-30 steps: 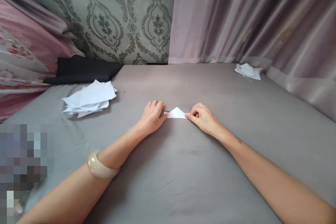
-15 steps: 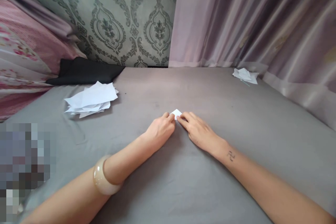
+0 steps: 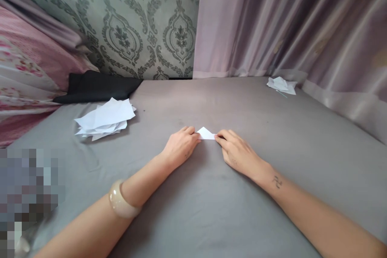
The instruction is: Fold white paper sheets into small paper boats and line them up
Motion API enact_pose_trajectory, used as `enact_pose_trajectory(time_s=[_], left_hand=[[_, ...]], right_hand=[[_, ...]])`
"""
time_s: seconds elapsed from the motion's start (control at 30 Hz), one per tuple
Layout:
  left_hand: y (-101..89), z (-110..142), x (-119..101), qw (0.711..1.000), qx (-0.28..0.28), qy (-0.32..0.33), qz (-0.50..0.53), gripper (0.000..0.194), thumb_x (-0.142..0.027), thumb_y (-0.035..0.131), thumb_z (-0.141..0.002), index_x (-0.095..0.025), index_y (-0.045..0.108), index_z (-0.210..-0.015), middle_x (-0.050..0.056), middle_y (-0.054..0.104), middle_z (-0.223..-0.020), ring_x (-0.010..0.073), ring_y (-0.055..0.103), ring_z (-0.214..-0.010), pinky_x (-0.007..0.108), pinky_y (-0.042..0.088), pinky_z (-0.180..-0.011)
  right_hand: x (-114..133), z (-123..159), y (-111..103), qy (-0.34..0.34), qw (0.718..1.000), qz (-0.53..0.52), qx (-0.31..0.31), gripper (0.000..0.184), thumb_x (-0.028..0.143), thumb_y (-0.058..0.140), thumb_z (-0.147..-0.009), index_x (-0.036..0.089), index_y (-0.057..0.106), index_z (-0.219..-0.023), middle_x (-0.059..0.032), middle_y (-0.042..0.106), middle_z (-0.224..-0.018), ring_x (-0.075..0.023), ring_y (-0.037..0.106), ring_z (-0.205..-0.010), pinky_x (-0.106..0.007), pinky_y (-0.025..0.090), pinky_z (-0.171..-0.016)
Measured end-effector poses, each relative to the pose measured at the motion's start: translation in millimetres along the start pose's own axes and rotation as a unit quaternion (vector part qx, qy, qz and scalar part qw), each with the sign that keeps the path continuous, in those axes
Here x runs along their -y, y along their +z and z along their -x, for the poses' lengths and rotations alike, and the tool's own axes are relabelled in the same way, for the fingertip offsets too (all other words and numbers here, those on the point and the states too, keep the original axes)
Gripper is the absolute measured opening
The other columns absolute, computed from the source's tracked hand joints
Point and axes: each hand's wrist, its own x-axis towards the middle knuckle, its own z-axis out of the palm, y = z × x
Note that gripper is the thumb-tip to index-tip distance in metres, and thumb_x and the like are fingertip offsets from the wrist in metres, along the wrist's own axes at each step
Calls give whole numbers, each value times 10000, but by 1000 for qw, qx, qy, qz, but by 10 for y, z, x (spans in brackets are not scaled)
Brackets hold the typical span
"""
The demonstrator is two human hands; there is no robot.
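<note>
Patterned wallpaper (image 3: 122,36) behind a grey cloth (image 3: 193,209), small folded white paper (image 3: 205,134) near its middle, well in from the far edge, the person's left hand (image 3: 181,146) pinching one end, right hand (image 3: 238,151) pinching the other, stacked white sheets (image 3: 105,116) toward the far left corner.

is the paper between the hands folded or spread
Folded: the white paper shows a pointed peak over a straight lower edge, its ends at the left hand and right hand. Layer count: cannot tell.
</note>
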Motion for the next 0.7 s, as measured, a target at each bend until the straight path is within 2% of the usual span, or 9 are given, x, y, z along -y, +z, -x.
enact_pose_trajectory(time_s=[0.13,0.23,0.33,0.5,0.6,0.7], left_hand=[[18,-39,74,999,-10,40,3,343,-282,336,-977,-166,652,-915,65,583,-889,177,546,-841,256,416,-627],[57,-60,82,995,-27,87,-52,339,-234,336,-967,-147,645,-861,69,592,-860,182,543,-796,273,401,-602],[88,-85,88,985,-47,124,-106,331,-202,348,-952,-129,632,-798,76,597,-823,190,546,-759,307,413,-647],[88,-139,169,981,-99,111,-121,309,-199,361,-944,-118,631,-817,87,617,-821,208,565,-788,336,418,-711],[63,-151,189,984,-148,85,-54,279,-203,378,-934,-123,624,-830,86,629,-839,194,563,-795,326,415,-733],[24,-130,119,979,-180,33,95,192,-187,447,-887,-141,616,-807,56,619,-813,153,544,-739,290,414,-733]], right_hand=[[-66,-60,48,30,997,-66,-37,320,45,419,-818,167,669,-976,-79,622,-997,-204,554,-926,-331,475,-811],[-64,-100,56,57,992,-94,-60,267,69,448,-799,174,662,-921,-63,634,-983,-194,558,-910,-319,466,-806],[-36,-125,52,72,989,-103,-73,203,110,490,-784,190,636,-900,-55,637,-993,-195,563,-909,-311,460,-768],[-50,-189,89,64,979,-158,-109,145,160,544,-783,201,630,-893,-50,633,-986,-178,575,-903,-312,451,-808],[-102,-252,116,76,953,-240,-168,93,225,566,-800,203,645,-844,-54,638,-973,-174,586,-927,-317,453,-827],[-117,-291,79,131,897,-364,-214,141,321,593,-792,191,647,-792,-58,659,-917,-172,612,-844,-309,475,-753]])
